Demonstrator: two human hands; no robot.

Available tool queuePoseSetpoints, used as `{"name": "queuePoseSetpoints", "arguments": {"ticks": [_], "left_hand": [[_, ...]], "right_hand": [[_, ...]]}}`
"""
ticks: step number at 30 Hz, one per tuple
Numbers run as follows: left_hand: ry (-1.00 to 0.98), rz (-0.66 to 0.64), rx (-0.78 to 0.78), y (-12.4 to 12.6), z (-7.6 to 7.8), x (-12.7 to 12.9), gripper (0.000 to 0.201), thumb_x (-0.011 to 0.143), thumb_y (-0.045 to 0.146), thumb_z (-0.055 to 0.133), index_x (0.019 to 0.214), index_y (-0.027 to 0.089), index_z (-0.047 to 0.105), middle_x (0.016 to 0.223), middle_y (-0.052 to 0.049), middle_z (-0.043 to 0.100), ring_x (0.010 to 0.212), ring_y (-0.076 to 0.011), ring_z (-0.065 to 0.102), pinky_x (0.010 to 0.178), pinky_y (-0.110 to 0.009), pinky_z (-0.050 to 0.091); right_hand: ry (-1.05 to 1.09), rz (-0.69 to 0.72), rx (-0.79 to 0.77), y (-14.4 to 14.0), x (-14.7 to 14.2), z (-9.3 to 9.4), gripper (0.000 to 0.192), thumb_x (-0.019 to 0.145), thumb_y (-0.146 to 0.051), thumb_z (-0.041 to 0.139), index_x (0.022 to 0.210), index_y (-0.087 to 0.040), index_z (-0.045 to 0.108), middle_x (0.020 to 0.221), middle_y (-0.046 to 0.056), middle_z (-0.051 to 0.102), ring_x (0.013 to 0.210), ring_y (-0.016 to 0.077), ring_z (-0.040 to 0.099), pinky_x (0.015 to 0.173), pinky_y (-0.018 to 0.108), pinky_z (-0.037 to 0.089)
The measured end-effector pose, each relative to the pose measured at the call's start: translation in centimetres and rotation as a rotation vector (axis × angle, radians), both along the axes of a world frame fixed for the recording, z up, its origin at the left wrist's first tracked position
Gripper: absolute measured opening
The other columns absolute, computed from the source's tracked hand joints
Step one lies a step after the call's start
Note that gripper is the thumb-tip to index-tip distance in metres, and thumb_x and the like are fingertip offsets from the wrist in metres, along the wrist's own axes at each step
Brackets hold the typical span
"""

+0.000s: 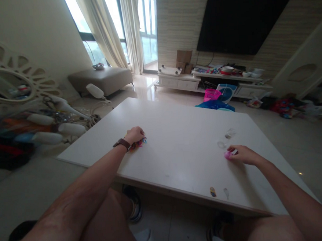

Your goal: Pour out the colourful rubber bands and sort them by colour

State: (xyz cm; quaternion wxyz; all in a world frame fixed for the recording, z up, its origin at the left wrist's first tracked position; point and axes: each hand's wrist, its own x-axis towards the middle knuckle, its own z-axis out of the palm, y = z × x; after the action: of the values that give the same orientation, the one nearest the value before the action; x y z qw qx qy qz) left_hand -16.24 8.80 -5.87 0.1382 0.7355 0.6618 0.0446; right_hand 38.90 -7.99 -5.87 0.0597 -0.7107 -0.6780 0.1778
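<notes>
My left hand [135,134], with a dark watch on its wrist, rests over a small heap of colourful strips [137,144] on the left part of the white table [173,141]. Its fingers curl down into the heap, and the palm hides part of it. At the right, my right hand [242,155] pinches a small round pink object [228,155] low over the tabletop. Just beyond it lie a clear round piece [221,144] and a clear plastic container [230,133]. Closer to me are a small yellow-and-blue figure [212,192] and a clear flat piece [226,193].
Past the far table edge stand a blue item [215,105] and a pink basket [212,94]. A floor lamp with white shades [72,129] leans close to the table's left side. A low cabinet [177,82] and a grey ottoman [103,80] are farther back.
</notes>
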Motion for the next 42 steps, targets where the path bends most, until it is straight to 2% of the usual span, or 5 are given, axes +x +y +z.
{"name": "queuePoseSetpoints", "arguments": {"ticks": [11,19,31,38,42], "left_hand": [[-0.239,-0.095,0.069,-0.1,-0.1,1.6,0.014,0.078,0.015,0.065,0.088,0.013,0.075,0.086,-0.008,0.076,0.076,-0.016,0.068,0.066,-0.022,0.049],[-0.44,0.045,0.001,1.4,-2.1,6.4,0.011,0.071,0.014,0.073,0.081,0.013,0.077,0.075,-0.007,0.076,0.073,-0.0166,0.07,0.068,-0.023,0.053],[-0.355,0.093,0.145,2.9,-3.7,10.3,0.019,0.078,0.023,0.07,0.095,0.016,0.077,0.101,-0.013,0.076,0.096,-0.0212,0.068,0.085,-0.027,0.052],[-0.271,-0.003,0.102,3.2,-1.2,7.8,0.028,0.075,0.018,0.066,0.101,0.014,0.075,0.102,-0.011,0.076,0.092,-0.0196,0.068,0.079,-0.025,0.051],[-0.138,-0.217,-0.031,2.9,-0.1,3.8,0.022,0.07,0.018,0.068,0.089,0.014,0.078,0.089,-0.007,0.076,0.082,-0.0179,0.068,0.074,-0.023,0.05]], "right_hand": [[-0.015,-0.078,0.144,-0.6,-0.3,2.8,0.036,0.076,-0.052,0.062,0.094,-0.022,0.073,0.098,0.008,0.076,0.084,0.0272,0.072,0.073,0.037,0.055],[0.022,-0.041,0.3,-2.4,-6.3,6.3,0.029,0.083,-0.046,0.057,0.094,-0.025,0.073,0.084,0.006,0.076,0.075,0.0247,0.071,0.068,0.036,0.055],[0.053,0.118,0.204,-3.8,-11.0,5.8,0.023,0.089,-0.042,0.057,0.093,-0.025,0.071,0.088,0.004,0.075,0.076,0.0208,0.069,0.07,0.033,0.053],[0.053,0.142,0.197,-4.2,-11.0,6.4,0.023,0.089,-0.041,0.057,0.092,-0.023,0.072,0.087,0.005,0.075,0.074,0.0194,0.068,0.068,0.031,0.052],[0.071,0.18,0.165,-4.1,-11.1,7.1,0.026,0.091,-0.041,0.054,0.094,-0.022,0.072,0.088,0.005,0.075,0.076,0.0188,0.069,0.068,0.03,0.052]]}}
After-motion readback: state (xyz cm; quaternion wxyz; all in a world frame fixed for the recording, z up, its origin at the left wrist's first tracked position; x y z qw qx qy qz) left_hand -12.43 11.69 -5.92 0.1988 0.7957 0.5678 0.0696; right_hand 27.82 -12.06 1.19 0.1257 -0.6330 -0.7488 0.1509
